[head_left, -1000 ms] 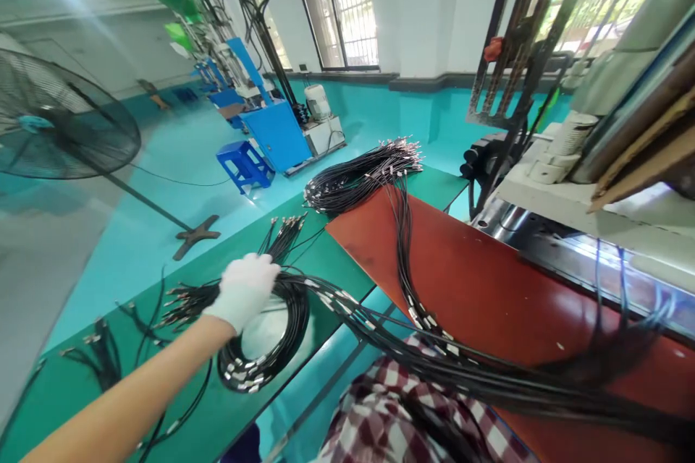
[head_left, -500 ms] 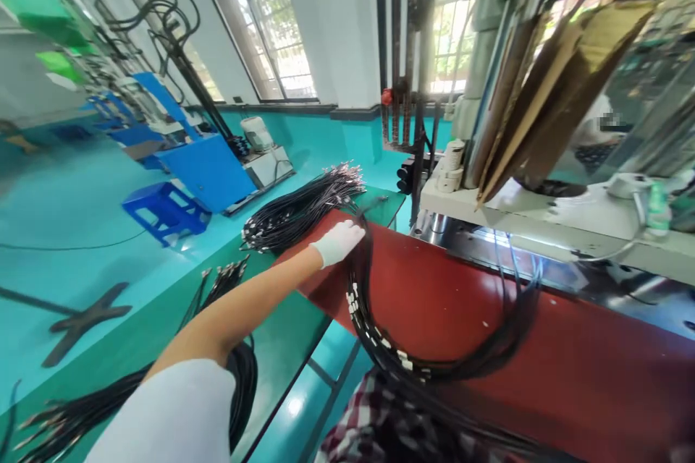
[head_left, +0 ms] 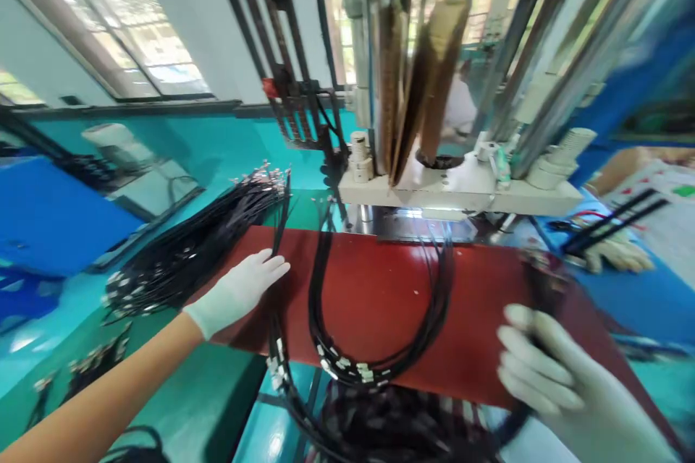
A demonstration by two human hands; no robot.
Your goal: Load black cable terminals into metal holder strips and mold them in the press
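My left hand [head_left: 244, 289], in a white glove, is closed on one end of a bundle of black cables [head_left: 282, 369] with white tags. That bundle hangs over the near edge of the red board [head_left: 380, 289] and curves towards my right side. My right hand [head_left: 543, 369], also gloved, is wrapped round black cables whose blurred ends [head_left: 543, 268] stick up above the fist. Between my hands a second black bundle [head_left: 318, 289] lies in a U shape on the red board, with white tags along its lowest part.
A large cable pile [head_left: 179, 246] lies on the green table [head_left: 179, 383] at the left. Beyond the board stands a press with a pale plate [head_left: 461, 195] and metal columns. At the right, another person's gloved hand [head_left: 622, 255] is over a blue surface [head_left: 641, 304].
The view has swung to the right. My right hand and the cables in it have come into view, as has the other person's hand. My left hand still holds cables.
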